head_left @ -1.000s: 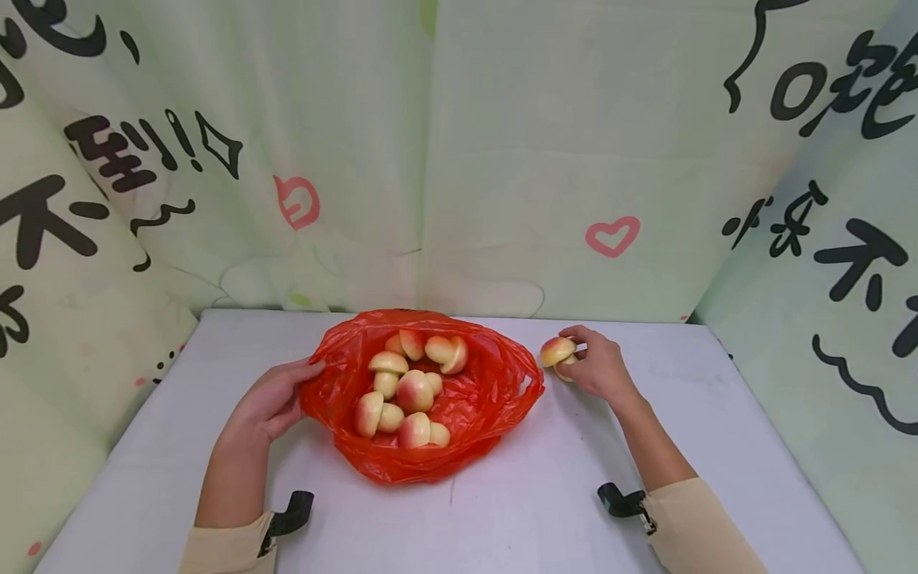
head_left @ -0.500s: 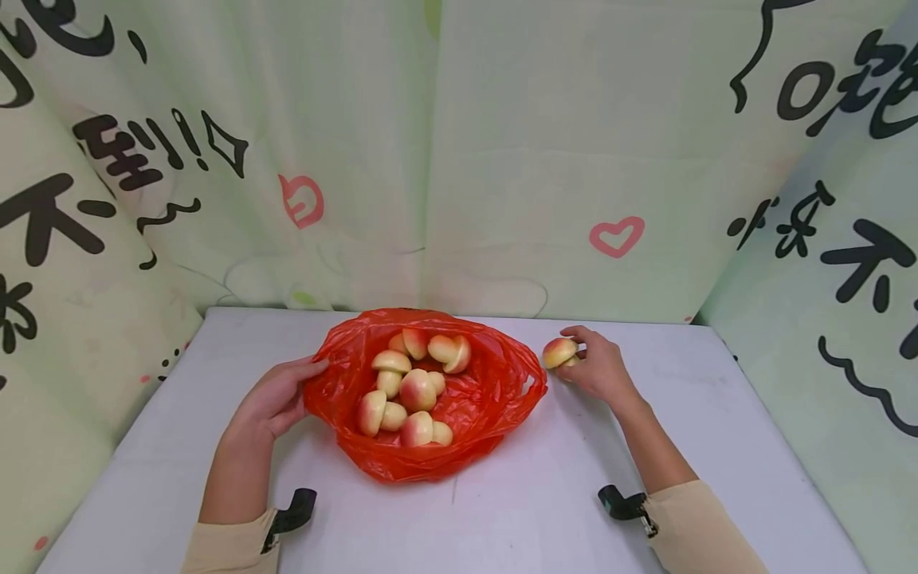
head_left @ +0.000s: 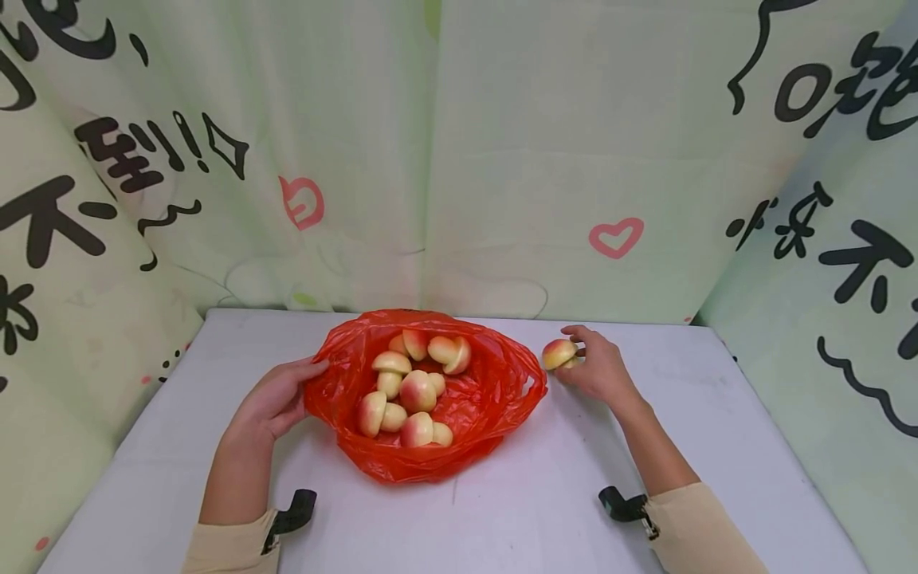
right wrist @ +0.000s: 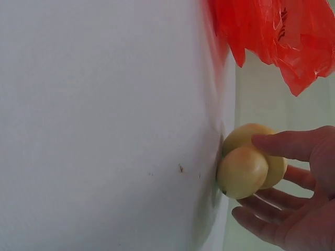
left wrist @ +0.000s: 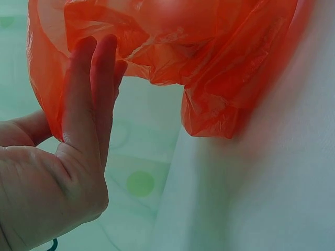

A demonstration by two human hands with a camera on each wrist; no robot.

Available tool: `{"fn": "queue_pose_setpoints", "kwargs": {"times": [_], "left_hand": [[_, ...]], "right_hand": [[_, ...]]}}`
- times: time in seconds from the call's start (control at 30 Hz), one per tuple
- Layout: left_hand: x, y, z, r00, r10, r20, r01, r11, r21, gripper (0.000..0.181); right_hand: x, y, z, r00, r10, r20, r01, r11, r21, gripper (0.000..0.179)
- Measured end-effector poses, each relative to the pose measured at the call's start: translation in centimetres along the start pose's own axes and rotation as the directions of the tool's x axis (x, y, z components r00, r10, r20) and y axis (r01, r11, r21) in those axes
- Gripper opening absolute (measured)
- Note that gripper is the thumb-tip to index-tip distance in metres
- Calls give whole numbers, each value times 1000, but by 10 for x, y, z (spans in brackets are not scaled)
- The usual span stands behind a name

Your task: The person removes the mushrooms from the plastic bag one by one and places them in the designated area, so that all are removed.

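Observation:
A red plastic bag (head_left: 480, 406) lies with its mouth spread wide on the white table, several mushrooms (head_left: 417, 391) inside. These have yellowish stems and caps blushed red, and look like models. My left hand (head_left: 276, 399) holds the left rim of the bag; in the left wrist view the plastic runs down between the thumb and the long fingers (left wrist: 78, 99). To the right of the bag, my right hand (head_left: 595, 367) grips a single mushroom (head_left: 559, 353). The thumb presses on this mushroom (right wrist: 243, 172) in the right wrist view, where it sits close against the tabletop.
The table (head_left: 531, 502) has a white cover. A pale green curtain (head_left: 502, 199) with black writing and pink hearts rises behind it and at both sides. Black brackets (head_left: 622, 504) are fixed at both beige sleeves.
Both hands, the bag and the mushrooms keep nearly the same places. The head view shifts slightly, and the right hand's mushroom tilts a little.

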State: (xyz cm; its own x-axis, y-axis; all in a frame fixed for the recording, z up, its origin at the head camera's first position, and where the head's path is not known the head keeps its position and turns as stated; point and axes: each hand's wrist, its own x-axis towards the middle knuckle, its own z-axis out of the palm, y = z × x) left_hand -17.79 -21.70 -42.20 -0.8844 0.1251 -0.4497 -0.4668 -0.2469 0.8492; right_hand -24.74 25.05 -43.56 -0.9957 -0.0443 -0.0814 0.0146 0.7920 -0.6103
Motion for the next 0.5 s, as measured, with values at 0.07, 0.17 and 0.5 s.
{"fn": "queue_pose_setpoints", "kwargs": {"times": [0.07,0.17,0.5], "left_hand": [[0,0,0,1000,1,1,-1,1000,0,59],[0,0,0,1000,3,4,-3,1000,2,59],[0,0,-1,1000,5,7,-5,1000,-1,58]], "right_hand": [[-1,-1,-1,1000,-4,1,4,1000,-8,75],[-3,-3,-3,1000,-14,0,14,1000,-23,76],[-17,-18,-10,997,-74,-28,72,996,-51,83]]}}
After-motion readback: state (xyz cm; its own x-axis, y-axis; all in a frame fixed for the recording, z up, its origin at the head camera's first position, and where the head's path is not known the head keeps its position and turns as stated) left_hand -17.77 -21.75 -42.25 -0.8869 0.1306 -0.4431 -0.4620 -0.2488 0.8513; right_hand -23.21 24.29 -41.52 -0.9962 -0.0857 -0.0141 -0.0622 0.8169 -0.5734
